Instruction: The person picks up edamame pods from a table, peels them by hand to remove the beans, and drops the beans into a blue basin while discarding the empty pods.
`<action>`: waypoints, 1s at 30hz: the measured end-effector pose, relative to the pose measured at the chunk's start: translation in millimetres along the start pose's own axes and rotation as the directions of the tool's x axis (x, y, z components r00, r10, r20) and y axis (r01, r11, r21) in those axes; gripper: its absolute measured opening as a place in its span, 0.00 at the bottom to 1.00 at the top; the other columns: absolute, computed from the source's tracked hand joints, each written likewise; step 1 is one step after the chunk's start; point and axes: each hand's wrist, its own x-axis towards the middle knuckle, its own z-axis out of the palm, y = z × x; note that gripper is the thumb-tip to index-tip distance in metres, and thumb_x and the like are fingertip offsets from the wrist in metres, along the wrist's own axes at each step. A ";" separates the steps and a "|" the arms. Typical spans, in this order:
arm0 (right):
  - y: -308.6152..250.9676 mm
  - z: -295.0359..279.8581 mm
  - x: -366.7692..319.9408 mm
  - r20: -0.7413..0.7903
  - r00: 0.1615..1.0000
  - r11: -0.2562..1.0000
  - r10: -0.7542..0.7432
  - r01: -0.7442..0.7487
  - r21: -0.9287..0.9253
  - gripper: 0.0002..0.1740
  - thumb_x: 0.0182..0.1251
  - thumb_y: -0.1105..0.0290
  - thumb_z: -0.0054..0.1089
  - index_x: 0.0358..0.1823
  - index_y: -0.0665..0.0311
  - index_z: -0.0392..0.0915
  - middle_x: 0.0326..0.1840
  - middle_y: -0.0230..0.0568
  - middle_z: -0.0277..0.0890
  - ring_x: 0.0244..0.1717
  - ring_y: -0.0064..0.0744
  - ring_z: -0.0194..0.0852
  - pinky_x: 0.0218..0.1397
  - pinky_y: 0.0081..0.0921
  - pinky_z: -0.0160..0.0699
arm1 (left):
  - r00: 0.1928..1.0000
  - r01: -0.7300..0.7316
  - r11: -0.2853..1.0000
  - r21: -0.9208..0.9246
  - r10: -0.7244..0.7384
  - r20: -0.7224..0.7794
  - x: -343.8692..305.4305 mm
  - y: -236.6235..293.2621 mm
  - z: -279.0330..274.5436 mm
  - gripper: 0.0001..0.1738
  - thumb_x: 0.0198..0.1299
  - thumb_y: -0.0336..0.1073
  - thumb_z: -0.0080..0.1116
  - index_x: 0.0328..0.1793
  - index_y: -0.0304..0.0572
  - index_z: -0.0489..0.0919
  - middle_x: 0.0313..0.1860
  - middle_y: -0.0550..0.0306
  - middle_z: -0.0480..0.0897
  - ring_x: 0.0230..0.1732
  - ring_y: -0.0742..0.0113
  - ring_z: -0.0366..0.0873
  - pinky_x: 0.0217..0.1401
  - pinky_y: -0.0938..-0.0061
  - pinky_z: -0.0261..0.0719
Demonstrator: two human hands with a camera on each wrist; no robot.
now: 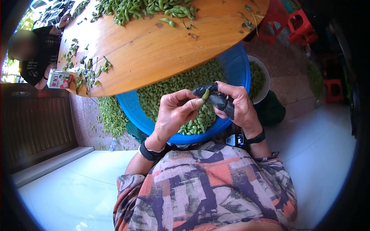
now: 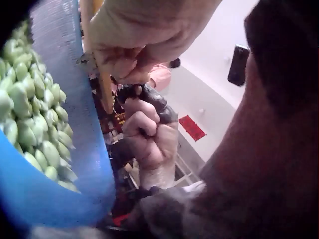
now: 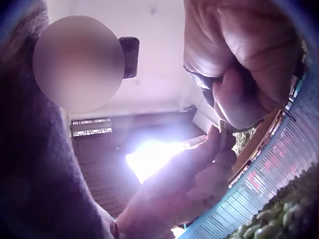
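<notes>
Over a blue basin (image 1: pixel 245 73) of shelled green beans (image 1: pixel 189 77), both hands meet at one green edamame pod (image 1: pixel 206 94). My left hand (image 1: pixel 171 113) pinches the pod's lower end between thumb and fingers. The right hand (image 1: pixel 242 106) grips its other end; black coverings (image 1: pixel 221 103) wrap its thumb and finger. In the left wrist view, the right hand (image 2: pixel 152 132) shows curled fingers below the left hand (image 2: pixel 149 35). The right wrist view has the left hand (image 3: pixel 179 184) reaching up to the right hand (image 3: pixel 244 55), with the pod mostly hidden between them.
A wooden table (image 1: pixel 154 50) overhangs the basin's far side, bearing a heap of pods (image 1: pixel 142 7), leafy scraps and a drink carton (image 1: pixel 59 79). Pods or hulls (image 1: pixel 111 115) litter the floor at left. A white bowl (image 1: pixel 264 69) and red stools (image 1: pixel 302 27) stand right. Another person sits at left.
</notes>
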 end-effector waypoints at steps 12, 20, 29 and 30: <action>6.3 0.1 -6.6 0.009 1.000 0.993 -0.016 0.015 0.114 0.17 0.72 0.57 0.51 0.36 0.66 0.74 0.20 0.23 0.67 0.21 0.10 0.63 0.21 0.13 0.61 | 0.993 0.109 0.899 -0.425 -0.120 0.002 1.6 -16.5 6.2 0.10 0.66 0.37 0.61 0.37 0.37 0.81 0.23 0.59 0.79 0.15 0.73 0.70 0.16 0.81 0.61; 2.6 15.9 -4.4 0.025 0.997 0.958 0.070 -0.074 0.277 0.12 0.73 0.63 0.53 0.38 0.65 0.74 0.21 0.24 0.68 0.21 0.10 0.64 0.23 0.14 0.63 | 0.975 -0.098 0.984 -0.151 0.064 -0.214 -0.6 -14.9 20.0 0.07 0.66 0.31 0.61 0.35 0.37 0.80 0.23 0.63 0.78 0.18 0.80 0.70 0.20 0.84 0.65; 16.3 21.4 0.0 -0.094 0.986 0.990 -0.140 0.142 0.014 0.12 0.69 0.64 0.52 0.36 0.69 0.74 0.23 0.30 0.68 0.22 0.17 0.66 0.25 0.18 0.65 | 0.990 -0.038 0.959 -0.281 -0.003 -0.141 -2.2 -16.0 15.4 0.11 0.67 0.35 0.60 0.32 0.42 0.76 0.23 0.67 0.75 0.20 0.81 0.67 0.20 0.84 0.61; 17.6 20.1 0.7 -0.108 0.974 0.979 -0.197 0.190 -0.068 0.10 0.66 0.68 0.54 0.35 0.70 0.74 0.24 0.34 0.68 0.24 0.21 0.68 0.27 0.21 0.66 | 0.990 -0.035 0.959 -0.282 -0.004 -0.139 -1.0 -16.2 13.8 0.11 0.67 0.35 0.60 0.32 0.42 0.76 0.23 0.67 0.75 0.20 0.81 0.67 0.20 0.84 0.61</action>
